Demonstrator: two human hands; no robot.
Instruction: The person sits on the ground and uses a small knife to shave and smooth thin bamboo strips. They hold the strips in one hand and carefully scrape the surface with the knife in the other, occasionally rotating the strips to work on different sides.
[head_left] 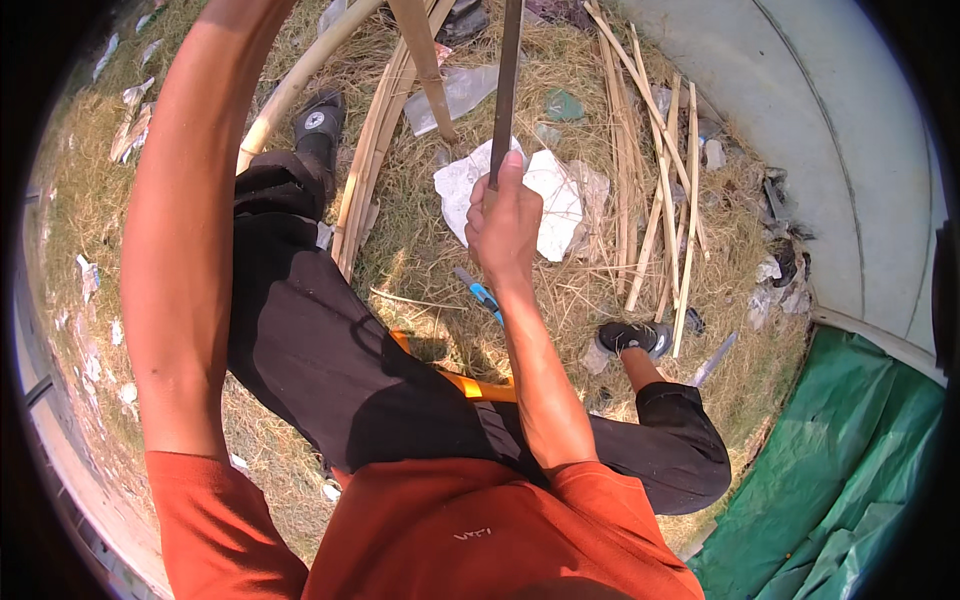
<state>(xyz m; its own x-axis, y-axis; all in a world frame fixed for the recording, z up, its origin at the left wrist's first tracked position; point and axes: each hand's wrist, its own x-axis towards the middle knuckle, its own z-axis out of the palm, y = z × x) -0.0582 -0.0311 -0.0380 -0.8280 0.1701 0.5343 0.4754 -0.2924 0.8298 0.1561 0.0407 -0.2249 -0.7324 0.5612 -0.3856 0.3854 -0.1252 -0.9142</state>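
My right hand (505,220) is closed around the handle end of a long dark blade (508,80), thumb lying along it. The blade, which looks like a machete, points away from me and runs out past the top edge. Under that hand a broken white slab (555,205) rests on the dry grass. My left forearm (180,270) reaches up and out of the picture, so my left hand is out of sight. Near the top left are a thick bamboo pole (300,90) and an upright bamboo stick (422,65). A blue cutter (484,296) lies beside my right forearm.
Split bamboo strips lie in one bundle (370,170) by my left leg and another pile (665,190) at the right. A yellow-orange stool (480,388) shows beneath me. A pale wall (800,120) and green tarp (830,450) border the right. Plastic scraps litter the grass.
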